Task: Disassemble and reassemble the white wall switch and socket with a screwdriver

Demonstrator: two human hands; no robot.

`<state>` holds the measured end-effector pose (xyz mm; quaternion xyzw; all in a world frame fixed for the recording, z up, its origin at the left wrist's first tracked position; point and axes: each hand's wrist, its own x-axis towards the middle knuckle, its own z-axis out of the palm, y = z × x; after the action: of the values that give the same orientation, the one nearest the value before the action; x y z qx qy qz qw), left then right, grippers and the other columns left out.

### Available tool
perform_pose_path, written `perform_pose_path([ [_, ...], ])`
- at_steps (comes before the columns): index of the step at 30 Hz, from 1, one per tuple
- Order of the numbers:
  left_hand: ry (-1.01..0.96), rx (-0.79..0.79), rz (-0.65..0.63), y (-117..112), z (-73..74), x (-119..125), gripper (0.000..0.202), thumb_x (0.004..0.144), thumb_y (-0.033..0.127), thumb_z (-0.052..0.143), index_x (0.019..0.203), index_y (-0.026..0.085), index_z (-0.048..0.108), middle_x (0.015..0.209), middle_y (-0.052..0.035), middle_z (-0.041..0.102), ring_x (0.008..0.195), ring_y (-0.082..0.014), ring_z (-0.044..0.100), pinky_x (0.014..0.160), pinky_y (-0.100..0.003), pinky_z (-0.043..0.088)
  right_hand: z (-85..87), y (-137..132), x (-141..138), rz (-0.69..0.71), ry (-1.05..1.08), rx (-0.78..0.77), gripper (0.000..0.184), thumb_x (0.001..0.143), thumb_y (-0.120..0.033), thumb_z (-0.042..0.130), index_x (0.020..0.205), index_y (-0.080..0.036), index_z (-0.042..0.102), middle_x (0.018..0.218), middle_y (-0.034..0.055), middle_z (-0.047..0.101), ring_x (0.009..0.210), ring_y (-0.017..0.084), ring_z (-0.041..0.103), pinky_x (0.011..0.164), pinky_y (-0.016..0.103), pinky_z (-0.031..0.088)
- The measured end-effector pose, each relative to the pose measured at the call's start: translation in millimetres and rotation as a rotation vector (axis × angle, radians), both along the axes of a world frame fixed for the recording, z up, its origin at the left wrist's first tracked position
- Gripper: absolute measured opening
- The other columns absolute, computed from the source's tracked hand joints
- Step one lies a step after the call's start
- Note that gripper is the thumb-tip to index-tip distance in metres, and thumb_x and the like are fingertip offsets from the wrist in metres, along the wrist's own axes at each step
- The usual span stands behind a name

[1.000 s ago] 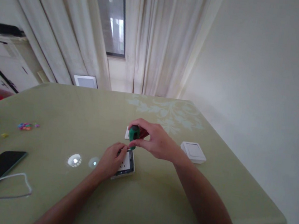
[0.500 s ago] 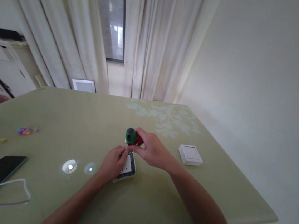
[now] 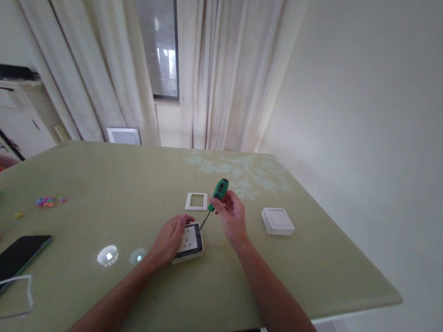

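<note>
On the table (image 3: 247,291), the cover frame (image 3: 196,209) lies behind the wall socket (image 3: 188,241), with the switch box (image 3: 278,222) to the right of both. At far left, a cable (image 3: 30,289) crosses over the smartphone (image 3: 22,251); curtains (image 3: 241,67) hang behind the table.

Looks smooth and glossy across the bench (image 3: 115,186), mirroring round light spots. Seems smooth, pale plastic on the socket box (image 3: 189,240), square frame (image 3: 188,201) and switch box (image 3: 278,223). Reads as plastic on the handle of the screwdriver (image 3: 220,189), metal on its shaft (image 3: 204,221). Appears smooth on the phone (image 3: 1,271), pleated cloth at the curtains (image 3: 245,57), matt on the wall (image 3: 370,124).
</note>
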<state>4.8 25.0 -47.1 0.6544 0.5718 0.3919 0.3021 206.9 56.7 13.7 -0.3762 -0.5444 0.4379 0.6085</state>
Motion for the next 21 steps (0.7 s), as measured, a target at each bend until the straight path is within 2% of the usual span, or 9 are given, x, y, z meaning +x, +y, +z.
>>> perform_pose_path([
  [2,-0.028,-0.012,-0.010,8.9,-2.3,-7.6,0.079,0.109,0.065,0.015,0.112,0.018,0.079,0.092,-0.0110,0.080,0.080,-0.0274,0.076,0.073,-0.040,0.061,-8.1,13.0,15.3,-0.042,0.133,-0.058,0.034,0.095,-0.049,0.077,0.110,-0.019,0.070,0.098,0.0039,0.076,0.083,0.017,0.071,0.069,0.028,0.055],
  [3,-0.031,-0.005,-0.009,15.1,-3.3,-12.0,0.079,0.108,0.067,0.017,0.112,0.018,0.079,0.093,-0.0117,0.081,0.082,-0.0281,0.077,0.075,-0.042,0.062,-11.7,19.3,22.3,-0.058,0.189,-0.094,0.033,0.099,-0.047,0.074,0.114,-0.018,0.070,0.103,0.0047,0.076,0.085,0.017,0.071,0.071,0.029,0.057],
  [5,-0.009,0.033,0.000,28.6,-4.8,-20.7,0.069,0.106,0.067,0.031,0.115,0.018,0.079,0.107,-0.0147,0.082,0.100,-0.0320,0.077,0.090,-0.048,0.063,-18.2,30.3,32.9,-0.076,0.284,-0.177,0.029,0.104,-0.041,0.071,0.118,-0.016,0.070,0.110,0.0060,0.075,0.089,0.018,0.072,0.077,0.033,0.061],
  [7,0.032,0.077,-0.015,39.6,-6.3,-27.8,0.056,0.102,0.061,0.046,0.122,0.020,0.079,0.126,-0.0155,0.079,0.122,-0.0344,0.071,0.111,-0.054,0.054,-23.9,37.6,37.3,-0.073,0.357,-0.260,0.026,0.105,-0.037,0.071,0.117,-0.015,0.070,0.113,0.0063,0.074,0.092,0.019,0.073,0.081,0.036,0.064],
  [9,0.076,0.100,-0.060,45.5,-7.9,-32.9,0.050,0.100,0.053,0.051,0.129,0.021,0.078,0.137,-0.0133,0.077,0.134,-0.0329,0.065,0.121,-0.053,0.046,-28.3,40.8,36.2,-0.050,0.413,-0.329,0.024,0.105,-0.035,0.072,0.118,-0.015,0.070,0.114,0.0066,0.074,0.095,0.019,0.073,0.083,0.038,0.065],
  [14,0.180,0.113,-0.148,44.8,-11.0,-41.0,0.051,0.104,0.045,0.045,0.135,0.020,0.076,0.136,-0.0130,0.078,0.128,-0.0301,0.069,0.118,-0.051,0.049,-30.6,38.9,27.6,0.011,0.507,-0.416,0.026,0.105,-0.035,0.071,0.123,-0.015,0.070,0.119,0.0080,0.074,0.100,0.021,0.074,0.086,0.039,0.066],
  [17,0.242,0.139,-0.157,44.8,-11.7,-44.6,0.050,0.107,0.042,0.042,0.135,0.020,0.077,0.135,-0.0130,0.077,0.127,-0.0293,0.069,0.117,-0.050,0.049,-30.7,37.7,25.5,0.016,0.530,-0.435,0.028,0.106,-0.035,0.070,0.125,-0.015,0.069,0.119,0.0079,0.073,0.096,0.020,0.074,0.082,0.037,0.066],
  [21,0.342,0.171,-0.129,46.8,-14.0,-46.7,0.043,0.105,0.037,0.047,0.128,0.021,0.080,0.125,-0.0131,0.076,0.117,-0.0310,0.067,0.111,-0.051,0.050,-34.0,38.0,24.1,0.032,0.505,-0.453,0.030,0.106,-0.033,0.070,0.131,-0.017,0.066,0.117,0.0067,0.072,0.087,0.017,0.072,0.073,0.031,0.064],
])
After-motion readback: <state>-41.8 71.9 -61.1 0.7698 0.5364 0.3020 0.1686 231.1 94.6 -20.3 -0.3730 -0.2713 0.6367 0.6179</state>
